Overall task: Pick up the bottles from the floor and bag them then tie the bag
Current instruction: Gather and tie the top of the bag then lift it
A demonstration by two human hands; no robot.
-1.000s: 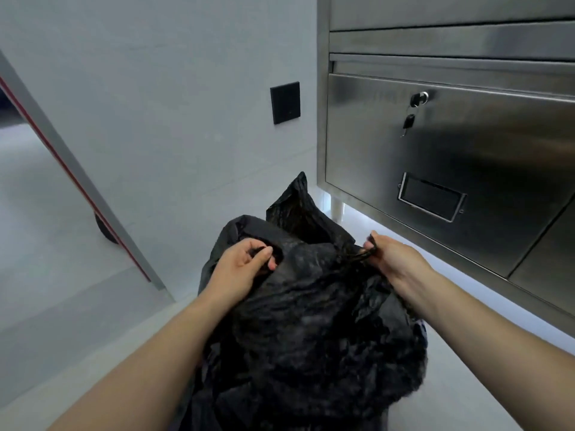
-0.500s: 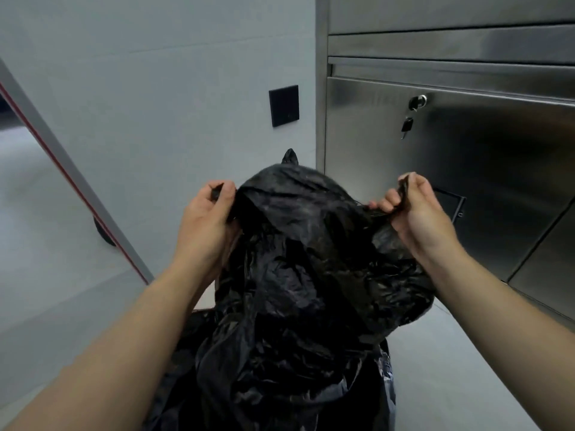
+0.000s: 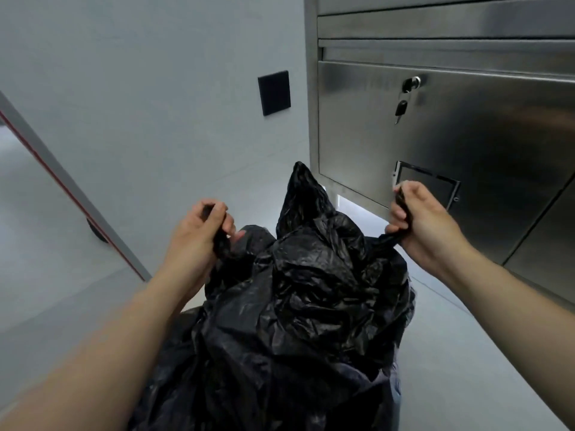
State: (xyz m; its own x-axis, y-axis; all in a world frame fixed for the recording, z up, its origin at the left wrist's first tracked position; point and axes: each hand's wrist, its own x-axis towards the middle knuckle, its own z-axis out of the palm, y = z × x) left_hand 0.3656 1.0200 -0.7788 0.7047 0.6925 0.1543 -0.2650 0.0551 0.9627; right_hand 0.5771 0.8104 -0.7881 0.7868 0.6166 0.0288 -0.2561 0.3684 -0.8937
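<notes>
Pale floor (image 3: 466, 353), steel cabinet (image 3: 466, 144), left hand (image 3: 199, 234), right hand (image 3: 426, 225), each fisted around black bag (image 3: 305, 306) corners

Bag (image 3: 305, 306): centre, between left hand (image 3: 199, 241) and right hand (image 3: 426, 225). Cabinet (image 3: 466, 150): right, behind right hand; key (image 3: 400, 108) hanging in its lock. Wall plate (image 3: 274, 92): left of cabinet.

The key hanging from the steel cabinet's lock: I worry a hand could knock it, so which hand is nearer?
Right. The right hand grips the black bag just below the key, in front of the cabinet; the left hand holds the bag's other edge, far left.
</notes>
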